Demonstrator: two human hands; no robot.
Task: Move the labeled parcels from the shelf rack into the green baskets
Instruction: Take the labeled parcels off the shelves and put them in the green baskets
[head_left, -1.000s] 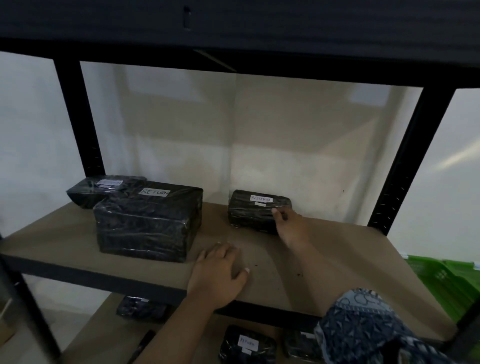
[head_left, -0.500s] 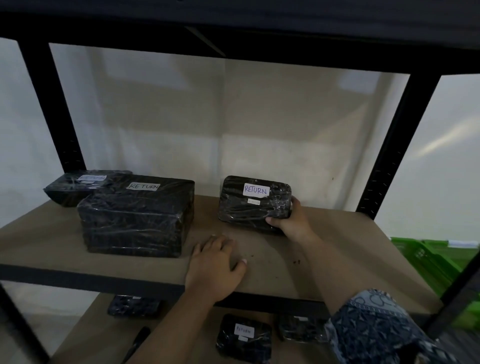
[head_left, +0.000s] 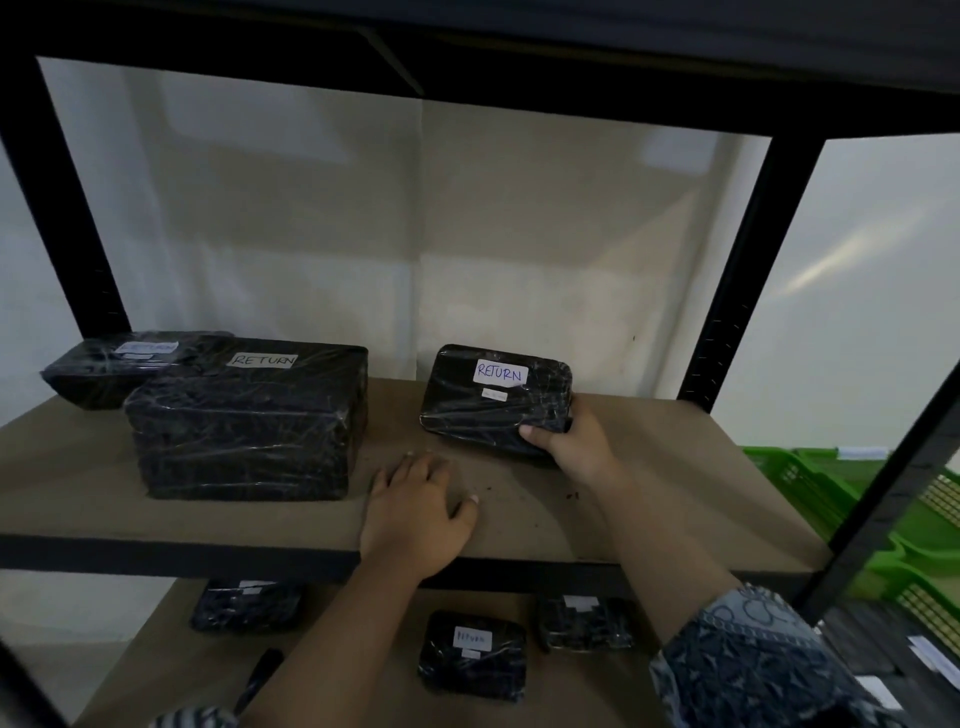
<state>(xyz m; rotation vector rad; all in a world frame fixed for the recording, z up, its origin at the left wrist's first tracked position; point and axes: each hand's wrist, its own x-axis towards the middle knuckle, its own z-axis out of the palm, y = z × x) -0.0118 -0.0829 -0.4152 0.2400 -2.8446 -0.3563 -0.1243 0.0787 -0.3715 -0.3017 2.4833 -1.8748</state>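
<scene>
Black shelf rack (head_left: 737, 291) is filling the whole frame, with its brown middle shelf (head_left: 675, 467) running across the centre. Green baskets (head_left: 810, 478) are sitting at the right edge, behind the rack's right post and well apart from the parcels.

Big parcel (head_left: 249, 426), black wrap with a "RETURN" label on top, is sitting left of centre on the middle shelf. Flat parcel (head_left: 104, 369) is lying behind it at far left, the two touching or nearly so; its label is too blurred to read.

Small parcel (head_left: 488, 410) is sitting right of centre on the same shelf, tilted with its "RETURN" label facing the camera. Can't tell whether its far edge is touching the board.

Right hand (head_left: 571, 441) is gripping that parcel's lower-right corner, thumb on top and fingers curled underneath. Patterned sleeve (head_left: 753, 660) is showing at lower right.

Left hand (head_left: 415, 514) is resting palm-down on the shelf's front edge at centre, fingers loosely spread and holding nothing.

Three more parcels (head_left: 472, 660) are lying on the lower shelf (head_left: 171, 654) along the bottom, the middle one reading "RETURN". A dark marker (head_left: 260, 675) is lying at bottom left.
</scene>
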